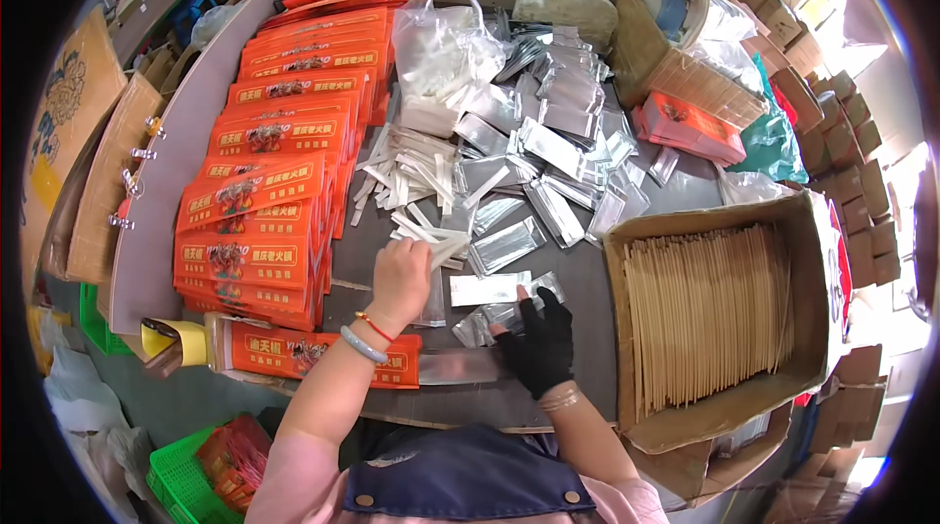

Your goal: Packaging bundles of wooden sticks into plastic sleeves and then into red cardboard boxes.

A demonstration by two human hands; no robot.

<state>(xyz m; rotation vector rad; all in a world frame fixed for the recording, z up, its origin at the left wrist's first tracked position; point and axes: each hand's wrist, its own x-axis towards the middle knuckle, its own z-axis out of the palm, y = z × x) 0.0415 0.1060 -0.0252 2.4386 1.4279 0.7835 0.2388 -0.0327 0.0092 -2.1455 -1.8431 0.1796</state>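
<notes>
Left hand (399, 274) at frame centre, fingers pinched on thin white paper-wrapped sticks (423, 235); black-gloved right hand (539, 343) just right, fingers spread flat over silver foil sachets (487, 320) on grey bench (578, 279).

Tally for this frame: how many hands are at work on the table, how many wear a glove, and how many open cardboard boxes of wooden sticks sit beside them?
Bare left hand: 1
Black-gloved right hand: 1
Open cardboard box of wooden sticks: 1
Total: 3

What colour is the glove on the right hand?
Black, fingerless, on the right hand. Head view, lower centre, shows it best.
</notes>
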